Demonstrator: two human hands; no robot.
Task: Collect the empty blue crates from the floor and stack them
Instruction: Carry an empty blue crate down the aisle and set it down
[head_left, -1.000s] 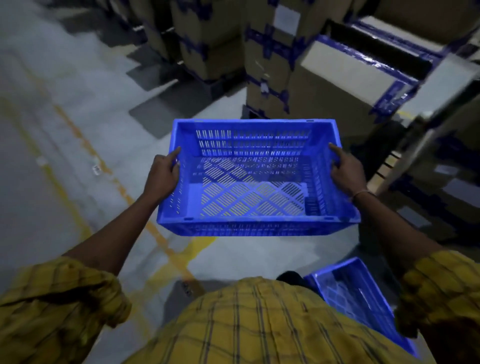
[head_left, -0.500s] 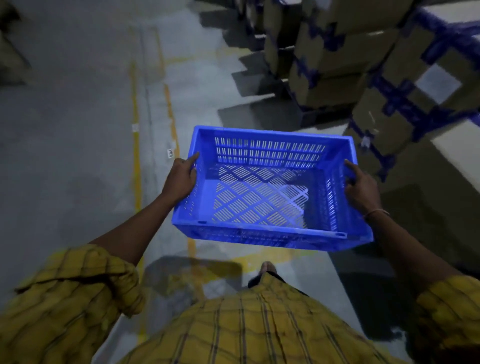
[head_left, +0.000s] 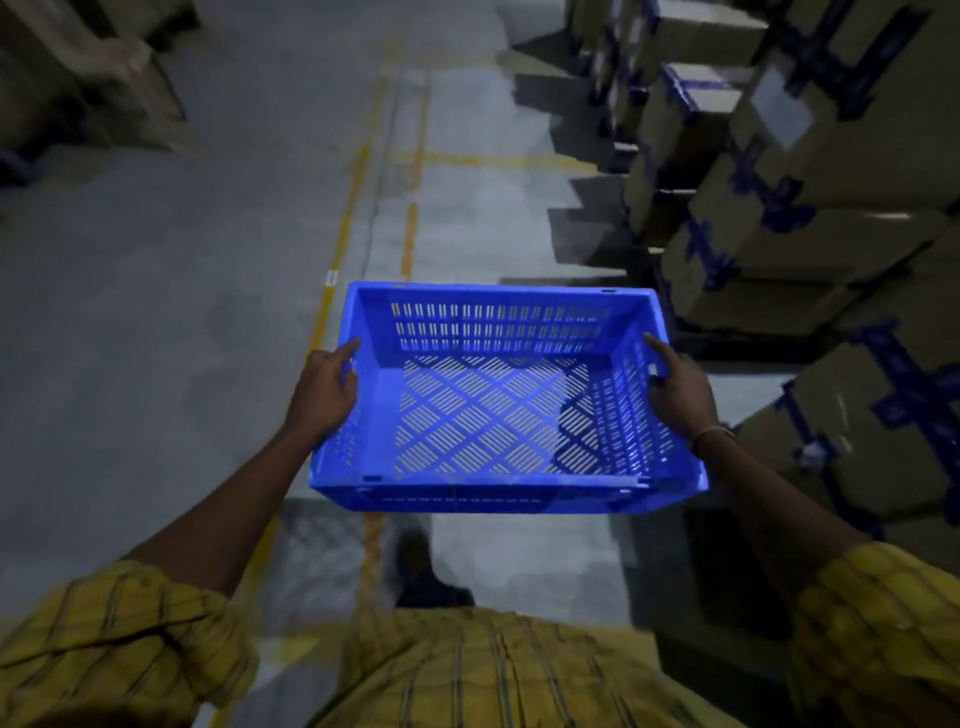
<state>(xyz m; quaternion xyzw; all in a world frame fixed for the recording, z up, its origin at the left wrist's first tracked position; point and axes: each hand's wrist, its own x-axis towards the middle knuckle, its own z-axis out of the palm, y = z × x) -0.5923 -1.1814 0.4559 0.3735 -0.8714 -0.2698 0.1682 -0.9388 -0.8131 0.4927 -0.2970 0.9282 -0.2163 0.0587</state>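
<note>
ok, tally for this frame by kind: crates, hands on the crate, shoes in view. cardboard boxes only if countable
Blue crate: 1, empty, carried above the floor
Hands gripping it: 2, left hand and right hand, one on each short side
Shoe: 1, below the crate
Cardboard boxes: stacked on the right, too blurred to count
Total counted: 4

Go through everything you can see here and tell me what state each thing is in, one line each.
Crate: empty, upright, held off the floor.
Left hand: grips the crate's left wall.
Right hand: grips the crate's right wall, fingers in the handle slot.
Boxes: closed, taped blue, stacked on the right.
Floor: marked with yellow lines.
</note>
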